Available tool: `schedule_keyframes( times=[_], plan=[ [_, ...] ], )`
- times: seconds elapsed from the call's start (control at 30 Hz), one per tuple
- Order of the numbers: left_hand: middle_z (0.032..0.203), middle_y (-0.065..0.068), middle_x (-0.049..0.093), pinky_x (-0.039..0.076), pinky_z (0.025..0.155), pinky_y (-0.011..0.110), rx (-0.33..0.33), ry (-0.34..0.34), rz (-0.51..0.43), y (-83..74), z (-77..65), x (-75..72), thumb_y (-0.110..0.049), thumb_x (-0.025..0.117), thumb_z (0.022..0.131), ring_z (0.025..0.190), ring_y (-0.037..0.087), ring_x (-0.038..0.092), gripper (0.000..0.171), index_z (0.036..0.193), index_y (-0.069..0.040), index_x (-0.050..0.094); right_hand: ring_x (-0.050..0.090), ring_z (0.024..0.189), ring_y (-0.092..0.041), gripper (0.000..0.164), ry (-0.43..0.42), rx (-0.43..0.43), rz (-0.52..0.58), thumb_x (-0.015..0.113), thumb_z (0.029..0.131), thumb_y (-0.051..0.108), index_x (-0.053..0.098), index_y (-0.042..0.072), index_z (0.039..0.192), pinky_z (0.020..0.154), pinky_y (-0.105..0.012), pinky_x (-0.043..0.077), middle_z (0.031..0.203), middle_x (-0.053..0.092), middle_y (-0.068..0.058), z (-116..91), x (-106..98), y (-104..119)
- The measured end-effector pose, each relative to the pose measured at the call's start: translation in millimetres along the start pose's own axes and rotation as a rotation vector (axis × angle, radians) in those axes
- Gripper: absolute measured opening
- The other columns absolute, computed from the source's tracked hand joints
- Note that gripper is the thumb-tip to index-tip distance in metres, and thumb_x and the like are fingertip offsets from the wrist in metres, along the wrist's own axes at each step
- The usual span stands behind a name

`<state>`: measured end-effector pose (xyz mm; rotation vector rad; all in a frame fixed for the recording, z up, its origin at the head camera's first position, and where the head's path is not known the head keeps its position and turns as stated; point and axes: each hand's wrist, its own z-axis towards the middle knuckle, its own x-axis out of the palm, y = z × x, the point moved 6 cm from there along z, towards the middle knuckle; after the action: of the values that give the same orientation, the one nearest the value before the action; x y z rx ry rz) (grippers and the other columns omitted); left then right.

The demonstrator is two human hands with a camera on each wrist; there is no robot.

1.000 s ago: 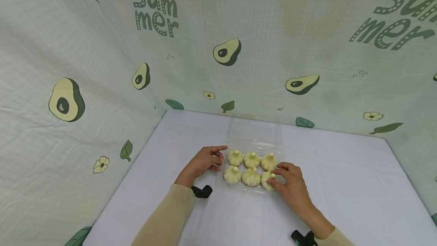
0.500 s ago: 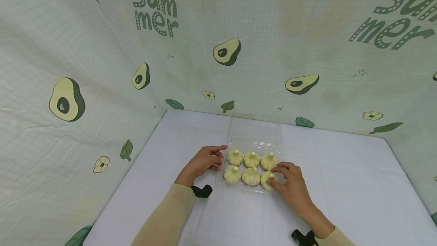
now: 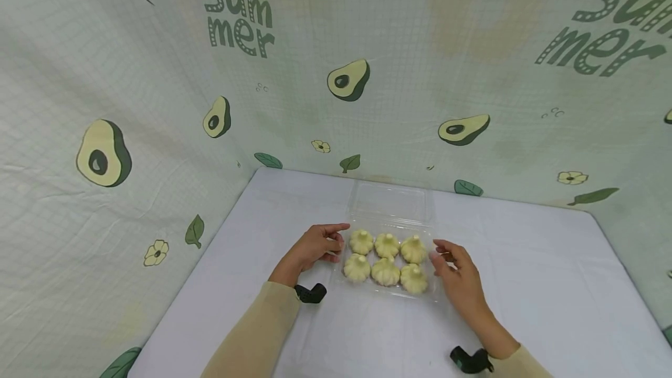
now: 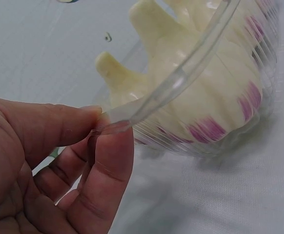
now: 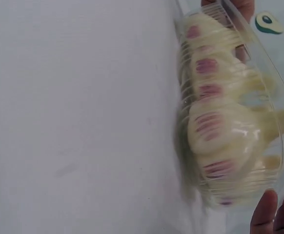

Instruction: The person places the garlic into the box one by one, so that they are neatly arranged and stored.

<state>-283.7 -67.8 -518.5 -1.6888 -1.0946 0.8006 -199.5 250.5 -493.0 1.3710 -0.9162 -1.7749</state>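
Observation:
A clear plastic clamshell box (image 3: 362, 289) lies on the table with its lid (image 3: 391, 203) folded back away from me. Several pale garlic bulbs (image 3: 386, 272) sit in it in two rows, stems up; purple streaks mark their lower sides in the wrist views. At the left side, my left hand (image 3: 317, 245) pinches the box's rim (image 4: 176, 80) between thumb and finger. My right hand (image 3: 462, 279) is just beside the right rim, fingers loosely bent and holding nothing. In the right wrist view its fingertips (image 5: 265, 207) show close to the box's end.
A white cloth (image 3: 546, 284) covers the table. Behind and to the left hangs a pale curtain (image 3: 399, 34) printed with avocados and lettering. Black devices sit on the left wrist (image 3: 311, 293) and the right wrist (image 3: 471, 360).
My right hand has let go of the front right garlic bulb and moved right, to the box's edge. The bulb stays in the box; my left hand has not moved.

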Motion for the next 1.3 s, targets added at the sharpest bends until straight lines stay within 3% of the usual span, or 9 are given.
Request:
schedule_keyframes(
  times=[0.13,0.2,0.47,0.67,0.8,1.1,1.3],
  plan=[
    [0.103,0.006,0.060,0.060,0.065,0.027,0.005,0.000,0.009,0.2,0.4,-0.1,0.003,0.066,0.099,0.074,0.015,0.058,0.055,0.152,-0.014,0.059,0.065,0.080,-0.010,0.047,-0.004,0.143,0.151,0.064,0.107,0.021,0.052,0.003,0.149,0.069,-0.022,0.060,0.123,0.051,-0.010,11,-5,-13],
    [0.102,0.006,0.059,0.060,0.065,0.027,0.007,-0.001,0.012,-0.2,0.3,0.0,0.003,0.066,0.099,0.074,0.015,0.058,0.055,0.152,-0.013,0.060,0.063,0.083,-0.007,0.054,0.024,0.210,0.200,0.065,0.105,0.014,0.046,0.004,0.154,0.069,-0.023,0.061,0.127,0.047,-0.012,16,-5,-20],
    [0.101,0.004,0.058,0.060,0.066,0.026,0.021,0.016,0.023,-1.0,-0.4,-0.3,0.003,0.066,0.100,0.075,0.015,0.057,0.055,0.152,-0.012,0.058,0.063,0.087,-0.007,0.082,0.226,0.375,0.350,0.064,0.098,0.000,0.022,0.008,0.168,0.076,-0.025,0.060,0.141,0.042,-0.020,32,0,-39],
    [0.102,0.006,0.059,0.059,0.066,0.027,0.017,0.053,0.027,0.0,-1.6,-1.9,0.005,0.065,0.099,0.074,0.016,0.056,0.057,0.153,-0.012,0.058,0.060,0.089,-0.009,0.093,0.415,0.376,0.503,0.063,0.100,-0.001,0.004,0.013,0.171,0.079,-0.026,0.057,0.137,0.045,-0.012,41,3,-44],
    [0.105,0.009,0.059,0.059,0.065,0.027,0.015,0.075,0.020,1.0,-1.2,-1.7,0.007,0.066,0.098,0.074,0.016,0.057,0.060,0.154,-0.011,0.057,0.059,0.093,-0.009,0.096,0.493,0.379,0.550,0.064,0.100,0.000,0.001,0.014,0.171,0.080,-0.026,0.057,0.140,0.042,-0.011,44,2,-50],
    [0.103,0.005,0.059,0.060,0.066,0.028,0.007,0.085,0.016,2.2,-0.2,-1.9,0.006,0.065,0.099,0.075,0.016,0.058,0.059,0.155,-0.011,0.055,0.058,0.096,-0.009,0.099,0.599,0.395,0.638,0.065,0.100,-0.001,0.000,0.022,0.172,0.082,-0.026,0.056,0.142,0.039,-0.008,49,7,-63],
    [0.104,0.007,0.059,0.060,0.065,0.027,-0.001,0.078,0.010,3.1,0.6,-2.8,0.006,0.066,0.099,0.075,0.016,0.057,0.060,0.155,-0.012,0.055,0.058,0.099,-0.011,0.101,0.649,0.342,0.655,0.063,0.101,-0.002,-0.002,0.030,0.171,0.082,-0.028,0.056,0.142,0.036,-0.010,51,9,-65]
  ],
)
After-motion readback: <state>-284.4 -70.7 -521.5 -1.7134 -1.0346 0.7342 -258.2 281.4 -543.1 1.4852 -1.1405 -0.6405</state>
